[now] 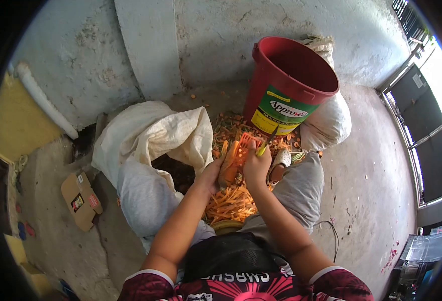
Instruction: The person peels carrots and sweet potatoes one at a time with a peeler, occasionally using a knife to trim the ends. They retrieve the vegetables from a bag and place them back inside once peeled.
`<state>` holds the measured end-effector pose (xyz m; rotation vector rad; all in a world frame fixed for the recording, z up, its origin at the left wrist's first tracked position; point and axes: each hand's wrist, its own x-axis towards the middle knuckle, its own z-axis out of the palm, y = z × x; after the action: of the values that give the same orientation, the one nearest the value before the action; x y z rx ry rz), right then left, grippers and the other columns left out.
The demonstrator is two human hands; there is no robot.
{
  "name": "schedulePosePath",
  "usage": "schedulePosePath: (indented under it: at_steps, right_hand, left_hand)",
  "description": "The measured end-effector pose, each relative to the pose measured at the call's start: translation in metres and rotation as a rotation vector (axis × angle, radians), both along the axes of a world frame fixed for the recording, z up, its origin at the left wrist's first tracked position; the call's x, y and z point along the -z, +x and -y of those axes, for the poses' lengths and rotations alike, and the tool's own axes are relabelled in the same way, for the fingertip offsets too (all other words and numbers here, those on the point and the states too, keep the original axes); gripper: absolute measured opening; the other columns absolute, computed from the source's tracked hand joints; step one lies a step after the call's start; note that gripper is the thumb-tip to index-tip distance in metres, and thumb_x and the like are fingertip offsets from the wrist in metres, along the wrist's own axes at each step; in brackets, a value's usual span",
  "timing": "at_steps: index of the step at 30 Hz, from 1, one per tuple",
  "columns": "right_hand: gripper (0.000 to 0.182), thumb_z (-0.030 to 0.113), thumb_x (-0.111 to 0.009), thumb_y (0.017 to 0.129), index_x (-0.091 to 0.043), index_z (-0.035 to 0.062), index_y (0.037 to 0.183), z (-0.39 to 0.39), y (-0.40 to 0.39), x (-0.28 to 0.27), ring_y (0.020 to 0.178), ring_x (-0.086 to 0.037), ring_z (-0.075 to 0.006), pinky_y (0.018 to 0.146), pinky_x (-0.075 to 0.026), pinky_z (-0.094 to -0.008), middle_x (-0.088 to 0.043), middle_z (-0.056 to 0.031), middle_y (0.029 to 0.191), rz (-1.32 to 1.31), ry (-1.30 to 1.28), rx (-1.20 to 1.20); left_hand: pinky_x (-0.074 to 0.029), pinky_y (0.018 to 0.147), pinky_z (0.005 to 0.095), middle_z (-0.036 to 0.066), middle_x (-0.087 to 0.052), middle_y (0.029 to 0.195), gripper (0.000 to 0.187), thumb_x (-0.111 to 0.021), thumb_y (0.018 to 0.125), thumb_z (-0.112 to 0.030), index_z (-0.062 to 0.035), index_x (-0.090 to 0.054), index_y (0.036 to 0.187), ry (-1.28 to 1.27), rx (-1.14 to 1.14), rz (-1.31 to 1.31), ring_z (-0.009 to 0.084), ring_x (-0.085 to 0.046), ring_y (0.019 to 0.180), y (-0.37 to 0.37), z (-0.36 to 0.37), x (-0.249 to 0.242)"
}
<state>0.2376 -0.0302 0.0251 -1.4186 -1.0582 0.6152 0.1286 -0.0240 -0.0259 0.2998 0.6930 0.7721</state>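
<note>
Between my knees, my left hand [214, 176] is closed around a carrot [229, 168]. Right beside it, my right hand [257, 165] grips a knife [262, 149] with a yellow handle, its dark blade pointing up and away. Against that hand's thumb is an orange plastic piece full of holes [247, 145], close by the carrot. Below both hands lies a heap of orange strips [231, 203], in front of a yellowish rim [227, 224] near my lap.
A tall red bucket [291, 65] stands ahead, with a stuffed white sack [328, 123] behind it. Left of my hands an open woven sack [173, 133] holds something dark. Scraps [226, 123] litter the floor around the bucket. Flattened cardboard [81, 200] lies at left.
</note>
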Motion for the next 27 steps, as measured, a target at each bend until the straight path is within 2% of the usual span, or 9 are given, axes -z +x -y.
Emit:
schedulePosePath:
  at_steps: [3,9,12,15,19,21,24,26,27]
  right_hand:
    - [0.017,0.017,-0.047,0.083,-0.05,0.0004,0.087,0.007,-0.008,0.0,0.065,-0.048,-0.017,0.062,-0.039,-0.0288,-0.051,-0.0078,0.072,0.048,0.038,-0.017]
    - [0.022,0.02,-0.048,0.083,-0.051,-0.0009,0.09,0.01,-0.012,-0.01,0.074,-0.053,-0.0299,0.067,-0.04,-0.0346,-0.054,-0.0157,0.081,0.204,-0.009,0.062]
    - [0.024,0.021,-0.047,0.083,-0.051,-0.001,0.092,0.005,-0.008,-0.006,0.078,-0.053,-0.0316,0.068,-0.04,-0.0352,-0.055,-0.0176,0.083,0.308,-0.043,0.112]
    - [0.019,0.011,-0.053,0.077,-0.049,0.0006,0.093,-0.004,-0.005,0.003,0.068,-0.055,-0.0346,0.058,-0.042,-0.0375,-0.055,-0.0196,0.076,0.357,0.059,0.128]
    - [0.017,0.009,-0.053,0.077,-0.05,0.0013,0.092,-0.011,-0.007,0.005,0.068,-0.055,-0.0347,0.058,-0.042,-0.0379,-0.056,-0.0191,0.075,0.358,0.125,0.131]
    - [0.017,0.009,-0.052,0.076,-0.05,0.0017,0.091,-0.019,-0.01,0.005,0.068,-0.055,-0.0344,0.058,-0.042,-0.0377,-0.056,-0.0186,0.076,0.408,0.191,0.188]
    - [0.016,0.012,-0.05,0.078,-0.049,0.0013,0.09,-0.062,0.031,0.007,0.068,-0.055,-0.0349,0.058,-0.042,-0.0377,-0.056,-0.0184,0.078,0.293,0.008,0.318]
    - [0.017,0.016,-0.048,0.081,-0.049,0.0001,0.087,-0.078,0.047,0.009,0.069,-0.054,-0.0347,0.059,-0.041,-0.0382,-0.056,-0.0187,0.078,0.51,0.093,0.396]
    - [0.018,0.017,-0.047,0.081,-0.048,-0.0004,0.087,-0.087,0.058,0.012,0.068,-0.053,-0.0338,0.059,-0.04,-0.038,-0.055,-0.0182,0.077,0.468,0.072,0.422]
  left_hand:
    - [-0.047,0.052,0.0308,0.007,-0.058,0.083,0.035,-0.033,0.087,-0.035,-0.0077,-0.051,0.099,-0.044,0.023,0.102,0.0178,-0.057,0.067,-0.002,0.002,-0.006]
    - [-0.048,0.056,0.0294,0.006,-0.058,0.086,0.032,-0.036,0.087,-0.033,-0.0072,-0.05,0.1,-0.08,0.008,0.107,0.017,-0.058,0.07,0.0,0.006,-0.005]
    - [-0.048,0.057,0.0283,0.006,-0.058,0.086,0.032,-0.036,0.087,-0.033,-0.0069,-0.05,0.1,-0.007,0.014,0.094,0.0163,-0.058,0.071,0.002,0.005,-0.004]
    - [-0.049,0.058,0.0275,0.006,-0.058,0.086,0.033,-0.034,0.088,-0.033,-0.0069,-0.05,0.1,0.077,0.07,0.026,0.0152,-0.058,0.07,-0.001,0.002,0.001]
    - [-0.049,0.058,0.0271,0.006,-0.057,0.086,0.034,-0.033,0.088,-0.033,-0.0058,-0.049,0.101,0.154,0.138,0.047,0.0138,-0.057,0.07,-0.012,-0.006,0.008]
    - [-0.049,0.056,0.0269,0.006,-0.057,0.085,0.035,-0.034,0.088,-0.033,-0.0046,-0.05,0.1,0.139,0.149,-0.059,0.0137,-0.057,0.069,-0.014,-0.003,-0.002]
    - [-0.048,0.057,0.0263,0.006,-0.058,0.084,0.037,-0.034,0.088,-0.035,-0.0032,-0.051,0.098,0.166,0.164,-0.145,0.0134,-0.057,0.069,-0.011,0.013,-0.018]
    - [-0.048,0.059,0.0258,0.006,-0.058,0.083,0.038,-0.035,0.087,-0.036,-0.0026,-0.051,0.097,0.164,0.2,-0.154,0.0132,-0.057,0.069,-0.004,0.02,-0.031]
    - [-0.048,0.06,0.0257,0.006,-0.058,0.083,0.039,-0.035,0.087,-0.036,-0.0024,-0.052,0.097,0.143,0.224,-0.142,0.013,-0.057,0.069,0.001,0.022,-0.04]
